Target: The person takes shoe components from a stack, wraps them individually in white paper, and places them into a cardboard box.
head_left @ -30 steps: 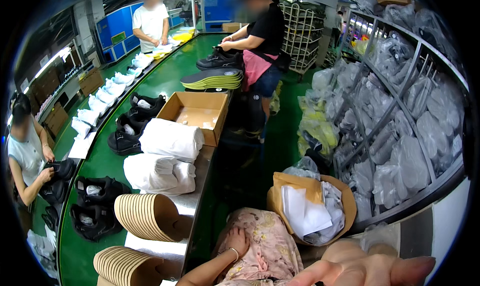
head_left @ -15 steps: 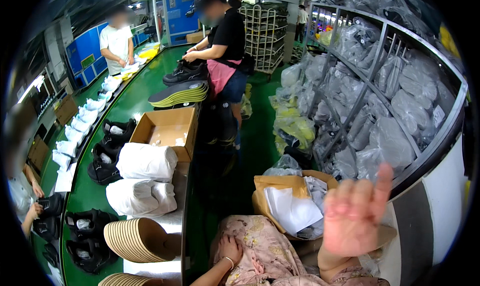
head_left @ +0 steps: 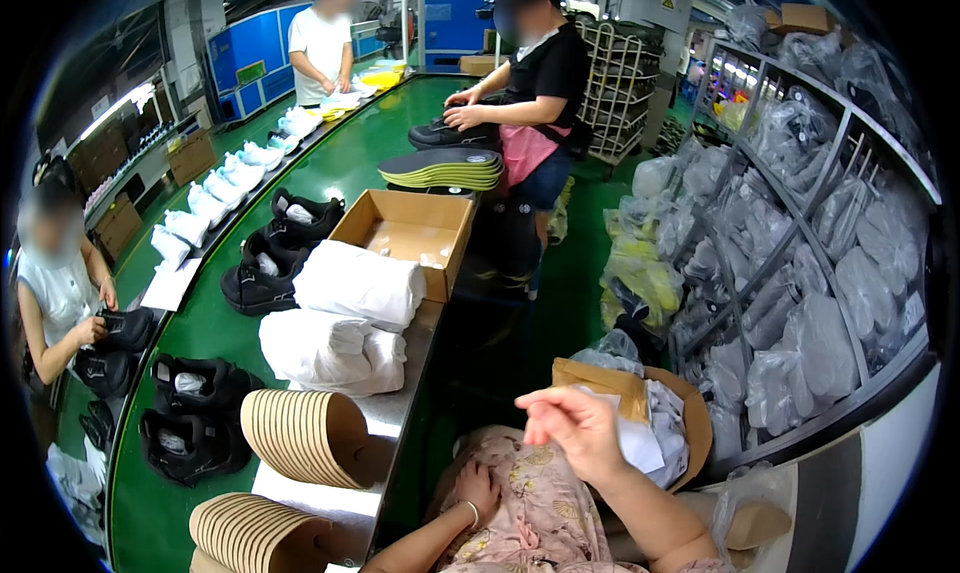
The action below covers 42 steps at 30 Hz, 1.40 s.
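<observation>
My left hand [head_left: 478,490] lies flat on the patterned pink cloth [head_left: 525,493] over my lap, fingers stretched out and holding nothing. In front of me my right hand [head_left: 578,431] is raised in the air, index finger pointing left and the other fingers loosely bent; no object shows in it. Behind it stands an open cardboard box [head_left: 695,413] with white paper. On the bench to my left are two curved stacks of tan sheets [head_left: 300,435], white-wrapped bundles [head_left: 335,353] and an open carton [head_left: 457,253].
Black shoes [head_left: 195,443] stand along the green table [head_left: 225,348]. A metal rack [head_left: 845,143] with plastic-bagged items rises at the right. Co-workers handle shoes [head_left: 455,128] across and along the table. Green-edged insoles [head_left: 450,173] lie stacked beyond the carton.
My right hand has come down and left, from in front of the rack to above my lap. The whole view has shifted, with the bench now further right. My left hand stays on my lap.
</observation>
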### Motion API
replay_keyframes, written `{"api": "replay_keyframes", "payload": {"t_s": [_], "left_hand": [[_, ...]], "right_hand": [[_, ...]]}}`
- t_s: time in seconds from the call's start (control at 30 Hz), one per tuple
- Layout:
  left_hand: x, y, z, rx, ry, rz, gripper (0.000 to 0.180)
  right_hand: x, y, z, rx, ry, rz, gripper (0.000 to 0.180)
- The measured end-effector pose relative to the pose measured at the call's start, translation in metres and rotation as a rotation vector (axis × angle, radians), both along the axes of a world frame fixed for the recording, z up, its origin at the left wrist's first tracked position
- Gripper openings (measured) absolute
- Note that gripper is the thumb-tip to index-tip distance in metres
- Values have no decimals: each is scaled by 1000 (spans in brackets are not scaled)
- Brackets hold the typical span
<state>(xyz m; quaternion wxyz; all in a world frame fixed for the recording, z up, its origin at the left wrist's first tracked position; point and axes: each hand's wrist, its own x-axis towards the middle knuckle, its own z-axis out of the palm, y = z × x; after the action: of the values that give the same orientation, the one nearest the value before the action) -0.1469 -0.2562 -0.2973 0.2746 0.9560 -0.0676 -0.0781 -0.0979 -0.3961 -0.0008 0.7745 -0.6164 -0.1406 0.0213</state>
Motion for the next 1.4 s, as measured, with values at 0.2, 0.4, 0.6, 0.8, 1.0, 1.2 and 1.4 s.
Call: {"api": "replay_keyframes", "payload": {"t_s": [0.2,0.4,0.6,0.8,1.0,1.2,1.4], "left_hand": [[1,7,12,-158,171,48,42],[-25,5,78,-509,-365,92,25],[-33,36,200,-479,-977,35,27],[-19,90,278,-37,-1275,525,20],[0,118,291,156,-974,660,33],[13,128,274,184,-824,622,31],[12,126,274,44,-802,632,31]], "right_hand": [[13,33,-28,-336,-31,192,19],[27,59,-17,-473,-316,189,12],[33,103,-4,-401,-464,161,9],[36,142,-4,-238,85,377,20],[37,181,-14,-105,450,564,28],[39,181,-16,112,420,651,23],[37,185,-30,158,385,625,22]]}}
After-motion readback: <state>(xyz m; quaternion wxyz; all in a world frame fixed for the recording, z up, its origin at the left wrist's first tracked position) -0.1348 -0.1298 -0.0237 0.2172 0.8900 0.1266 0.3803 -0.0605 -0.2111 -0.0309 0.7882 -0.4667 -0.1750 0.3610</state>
